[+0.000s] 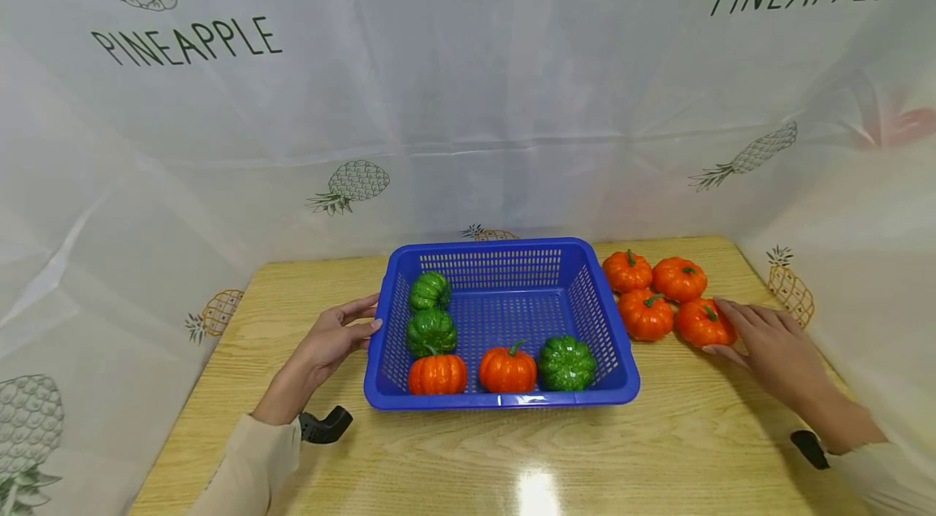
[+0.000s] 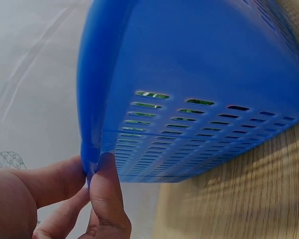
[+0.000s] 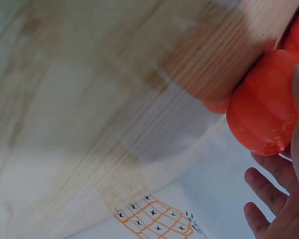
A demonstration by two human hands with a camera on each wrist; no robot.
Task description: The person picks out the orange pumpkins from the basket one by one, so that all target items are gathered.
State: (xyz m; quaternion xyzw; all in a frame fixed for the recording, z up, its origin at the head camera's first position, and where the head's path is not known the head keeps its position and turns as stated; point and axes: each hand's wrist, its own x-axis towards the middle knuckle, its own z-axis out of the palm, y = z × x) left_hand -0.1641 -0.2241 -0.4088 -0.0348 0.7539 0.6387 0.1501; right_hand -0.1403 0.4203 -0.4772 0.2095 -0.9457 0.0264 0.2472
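Observation:
My left hand (image 1: 332,344) pinches the left rim of a blue plastic basket (image 1: 500,401); the left wrist view shows thumb and fingers on either side of that rim (image 2: 93,119). Two orange pumpkins (image 1: 437,375) and three green pumpkins (image 1: 567,363) lie in the basket, along its left and front sides. To the right of it, my right hand (image 1: 775,349) grips the nearest orange pumpkin (image 1: 704,324) of a small group, thumb on one side and fingers on the other. In the right wrist view this pumpkin (image 3: 261,107) is partly covered by the thumb.
More orange pumpkins (image 1: 646,315) sit close together against the basket's right side. The wooden table (image 1: 409,467) ends at a white curtain (image 1: 497,93) printed with pineapples, which hangs behind and along both sides.

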